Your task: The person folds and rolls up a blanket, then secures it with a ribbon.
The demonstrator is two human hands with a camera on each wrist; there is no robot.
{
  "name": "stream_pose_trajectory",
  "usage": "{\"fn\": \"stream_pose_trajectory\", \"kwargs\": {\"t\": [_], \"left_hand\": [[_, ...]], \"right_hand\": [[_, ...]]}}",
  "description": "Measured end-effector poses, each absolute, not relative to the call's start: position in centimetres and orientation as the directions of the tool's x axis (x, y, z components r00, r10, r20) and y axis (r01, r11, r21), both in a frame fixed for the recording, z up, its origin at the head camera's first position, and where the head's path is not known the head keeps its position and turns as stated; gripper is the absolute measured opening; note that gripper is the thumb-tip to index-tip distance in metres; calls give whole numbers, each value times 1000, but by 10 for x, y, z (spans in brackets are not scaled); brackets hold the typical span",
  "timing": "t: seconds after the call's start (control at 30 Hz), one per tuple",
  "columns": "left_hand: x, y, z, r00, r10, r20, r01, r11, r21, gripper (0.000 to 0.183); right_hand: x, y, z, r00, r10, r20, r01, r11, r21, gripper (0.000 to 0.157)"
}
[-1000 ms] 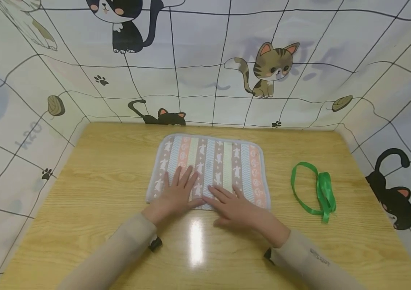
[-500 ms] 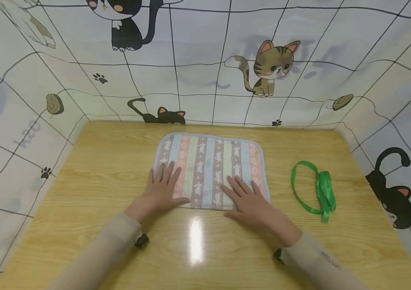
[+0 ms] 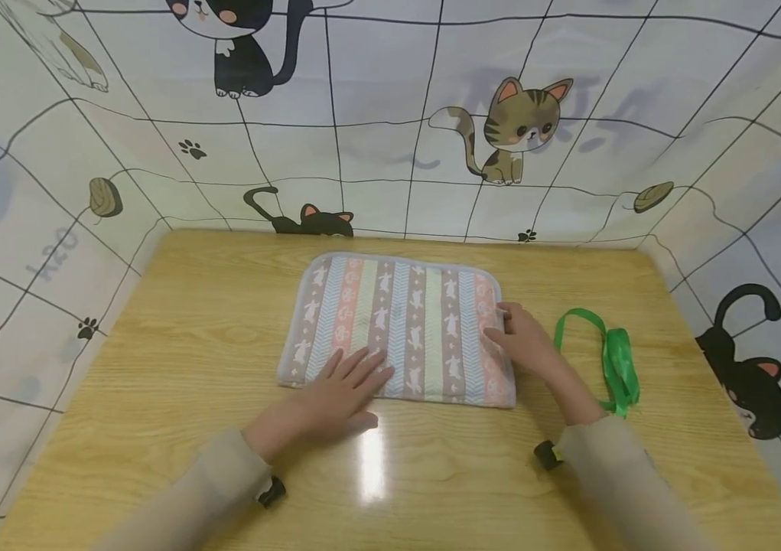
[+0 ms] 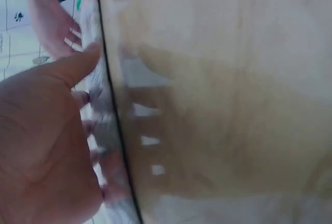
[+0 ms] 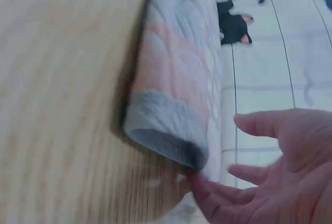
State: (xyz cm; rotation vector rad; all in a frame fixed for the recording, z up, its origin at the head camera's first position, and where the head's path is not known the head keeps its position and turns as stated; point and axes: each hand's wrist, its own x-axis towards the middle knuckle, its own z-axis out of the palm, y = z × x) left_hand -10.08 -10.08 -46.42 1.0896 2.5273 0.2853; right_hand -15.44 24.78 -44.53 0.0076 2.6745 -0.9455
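Note:
A quilted cloth (image 3: 400,314), striped in pastel colours with white animal prints and a pale blue-grey border, lies folded on the table. My left hand (image 3: 335,398) is spread over its front edge, fingers straight and thumb held out. At the cloth's right edge is my right hand (image 3: 531,344). In the right wrist view, the fingertips of this hand (image 5: 280,167) meet the cloth's bound edge, while the thumb stands apart from it. There the folded cloth (image 5: 171,63) shows a rounded, hollow fold. The left wrist view has the left hand (image 4: 46,141) along the cloth's front side.
To the right of the cloth lies a looped green ribbon (image 3: 619,367), close to the right forearm. The wooden table (image 3: 211,306) ends against white walls (image 3: 376,153) printed with cats and grid lines. A light reflection shines near the front middle.
Both hands first moved apart across the cloth. Then my right hand went to its right edge, and my left hand slid back toward the middle of the front edge. The cloth stays in place.

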Motion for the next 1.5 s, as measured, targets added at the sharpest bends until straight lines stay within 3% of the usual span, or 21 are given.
{"fn": "stream_pose_trajectory", "kwargs": {"t": [0.13,0.37,0.47,0.6,0.83,1.0,1.2,1.5], "left_hand": [[-93,-96,-466,-580,780,-235,711,625,321,73],[-89,-95,-469,-553,803,-224,748,596,291,83],[-89,-94,-468,-560,794,-236,736,608,297,94],[-88,-90,-468,-572,778,-260,728,627,277,106],[-88,-87,-470,-582,760,-289,732,645,222,107],[-88,-83,-467,-579,765,-282,726,641,247,100],[-86,-60,-463,-527,816,-240,779,576,249,98],[-82,-28,-460,-501,821,-273,807,557,196,102]], "right_hand": [[-168,257,-445,-950,-13,-311,202,737,-645,65],[-175,263,-442,-969,39,-245,207,675,-708,37],[-177,265,-442,-973,51,-225,200,669,-716,35],[-178,270,-449,-962,49,-268,215,743,-633,35],[-165,270,-447,-930,-30,-367,205,785,-584,48],[-153,265,-443,-964,-112,-241,17,879,-477,61],[-148,262,-445,-932,-353,-81,-327,915,-235,43],[-146,265,-447,-869,-493,-38,-469,846,-253,38]]}}
